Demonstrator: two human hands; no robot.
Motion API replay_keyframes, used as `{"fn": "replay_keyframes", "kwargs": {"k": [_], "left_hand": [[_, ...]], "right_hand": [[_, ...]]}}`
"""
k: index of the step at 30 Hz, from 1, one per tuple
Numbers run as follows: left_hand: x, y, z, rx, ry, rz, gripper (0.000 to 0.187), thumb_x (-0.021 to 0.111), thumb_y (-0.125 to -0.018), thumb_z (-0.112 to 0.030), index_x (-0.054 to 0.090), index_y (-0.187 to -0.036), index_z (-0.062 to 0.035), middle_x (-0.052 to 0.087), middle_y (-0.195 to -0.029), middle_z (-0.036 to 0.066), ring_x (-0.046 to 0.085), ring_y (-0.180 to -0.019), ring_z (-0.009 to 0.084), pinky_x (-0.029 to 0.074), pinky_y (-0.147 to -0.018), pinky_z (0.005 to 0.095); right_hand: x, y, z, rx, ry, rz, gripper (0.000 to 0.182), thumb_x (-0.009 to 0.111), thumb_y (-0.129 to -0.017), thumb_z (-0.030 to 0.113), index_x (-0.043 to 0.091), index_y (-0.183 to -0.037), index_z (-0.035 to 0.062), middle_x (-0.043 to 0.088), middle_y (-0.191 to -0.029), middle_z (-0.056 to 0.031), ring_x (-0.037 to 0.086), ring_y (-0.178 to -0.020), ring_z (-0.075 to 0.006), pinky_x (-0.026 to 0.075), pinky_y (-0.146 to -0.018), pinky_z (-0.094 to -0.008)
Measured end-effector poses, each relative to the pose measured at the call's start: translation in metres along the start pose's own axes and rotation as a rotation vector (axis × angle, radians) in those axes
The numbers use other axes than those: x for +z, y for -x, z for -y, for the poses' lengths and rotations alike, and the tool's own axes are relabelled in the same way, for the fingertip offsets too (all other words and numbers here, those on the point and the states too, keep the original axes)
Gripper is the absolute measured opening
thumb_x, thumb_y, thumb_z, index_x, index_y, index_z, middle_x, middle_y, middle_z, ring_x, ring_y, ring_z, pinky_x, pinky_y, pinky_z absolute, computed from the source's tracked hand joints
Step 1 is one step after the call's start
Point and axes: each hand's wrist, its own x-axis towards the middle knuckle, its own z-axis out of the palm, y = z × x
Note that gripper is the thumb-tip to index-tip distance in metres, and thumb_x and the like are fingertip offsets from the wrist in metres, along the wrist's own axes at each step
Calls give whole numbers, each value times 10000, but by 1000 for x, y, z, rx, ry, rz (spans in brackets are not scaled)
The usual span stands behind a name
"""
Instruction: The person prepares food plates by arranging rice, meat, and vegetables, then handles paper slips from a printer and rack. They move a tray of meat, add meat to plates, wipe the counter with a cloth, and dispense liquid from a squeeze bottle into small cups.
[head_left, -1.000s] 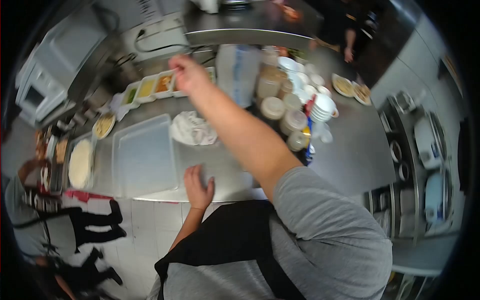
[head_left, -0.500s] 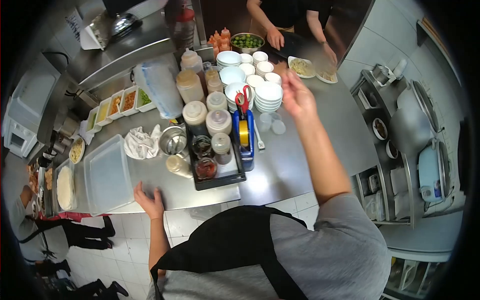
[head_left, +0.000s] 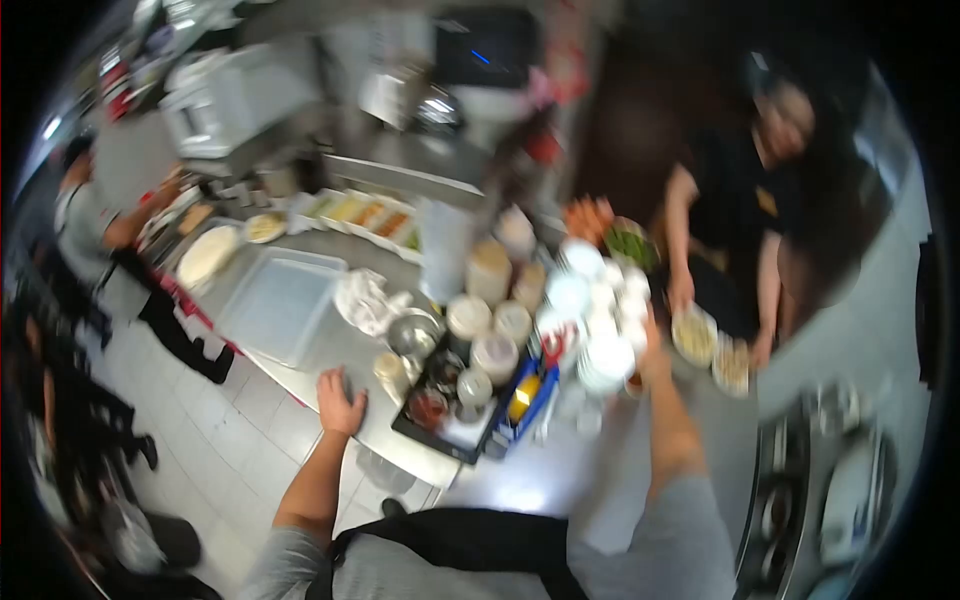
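Note:
My left hand (head_left: 342,402) rests at the front edge of the steel counter, thumb apart from the fingers, with nothing visible in it. My right hand (head_left: 655,350) reaches across the counter beside the stacked white bowls (head_left: 605,358); blur hides its fingers and whether it touches them. Left of the bowls stands a blue tape dispenser (head_left: 518,408) with yellow tape and red-handled scissors (head_left: 556,345) at its top. A black tray (head_left: 440,440) of sauce bottles and jars lies between my hands. Near my left hand are a metal pot (head_left: 414,334) and a white cloth (head_left: 370,302).
Across the counter, a co-worker's hands (head_left: 682,292) are by two plates of food (head_left: 694,336). A translucent plastic lid or tray (head_left: 283,305) lies at the left, with white topping containers (head_left: 365,218) behind. Another person (head_left: 95,220) works at the far left.
The view has swung left and up, with blur. My right hand, raised before, is now lower beside the bowls. My left hand stays at the counter edge. The co-worker's hands are at the plates.

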Motion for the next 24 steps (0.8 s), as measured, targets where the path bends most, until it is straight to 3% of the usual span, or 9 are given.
{"fn": "replay_keyframes", "kwargs": {"k": [2, 3, 4, 6, 9, 12, 18, 21, 24], "left_hand": [[-4, 0, 1, -7, 10, -30, 642, 709, -681, -225, 450, -1237, -37, 449, -1202, 192, 399, -1169, 375, 333, -1008, 442], [-5, 3, 1, -7, 29, -23, 646, 711, -680, -234, 449, -1238, -40, 452, -1196, 186, 398, -1172, 368, 333, -1009, 440], [-5, 4, 0, -20, 33, -29, 646, 712, -681, -237, 449, -1238, -43, 453, -1195, 182, 398, -1174, 363, 333, -1011, 438], [-11, 2, -3, -30, 45, -27, 646, 713, -682, -244, 449, -1239, -50, 455, -1193, 174, 396, -1178, 353, 333, -1013, 433], [-10, 4, -2, -65, 44, -40, 642, 715, -685, -248, 450, -1237, -57, 455, -1192, 170, 395, -1180, 347, 333, -1016, 428], [-14, 4, -3, -83, 61, -14, 634, 714, -689, -250, 449, -1234, -61, 454, -1194, 170, 390, -1185, 349, 331, -1021, 423], [-12, 5, 0, -79, 38, -16, 642, 715, -691, -259, 443, -1238, -65, 455, -1188, 172, 387, -1191, 355, 329, -1023, 424], [-13, 5, 0, -62, 50, -22, 654, 717, -690, -266, 436, -1247, -68, 455, -1185, 174, 391, -1186, 357, 334, -1017, 428], [-16, 4, -3, -78, 86, -21, 617, 711, -708, -273, 454, -1224, -55, 448, -1196, 176, 398, -1174, 358, 342, -1007, 427]], "right_hand": [[-23, 9, 29, 150, 142, 124, 524, 541, -821, 249, 448, -1300, 60, 596, -1118, -210, 626, -919, -326, 493, -769, -400], [-13, -4, -1, 168, 582, 437, 284, 622, -778, 218, 657, -919, -27, 657, -961, -207, 648, -833, -334, 509, -698, -408], [-11, -10, -2, 141, 726, 490, 256, 626, -765, 238, 686, -791, -10, 667, -877, -207, 662, -789, -331, 519, -657, -413], [-5, -12, -17, 243, 605, 288, 222, 607, -764, 180, 691, -835, -13, 663, -919, -204, 661, -857, -315, 527, -729, -389], [-17, -8, 2, 295, 505, 238, 195, 614, -743, 148, 702, -847, 8, 670, -922, -184, 663, -857, -304, 527, -742, -377], [-4, -17, -35, 223, 625, 513, 185, 613, -746, 206, 712, -763, 51, 670, -811, -184, 661, -785, -332, 526, -725, -394], [-13, -15, -4, 195, 692, 420, 243, 682, -708, 239, 714, -823, 27, 677, -885, -181, 667, -851, -300, 530, -750, -362], [-12, -17, -4, 464, 483, 351, 273, 710, -680, 255, 712, -822, 21, 675, -846, -190, 667, -837, -318, 531, -754, -376], [-20, -12, 10, 261, 536, 240, 96, 680, -678, 122, 703, -716, 36, 677, -780, -172, 673, -745, -298, 525, -693, -371]]}}
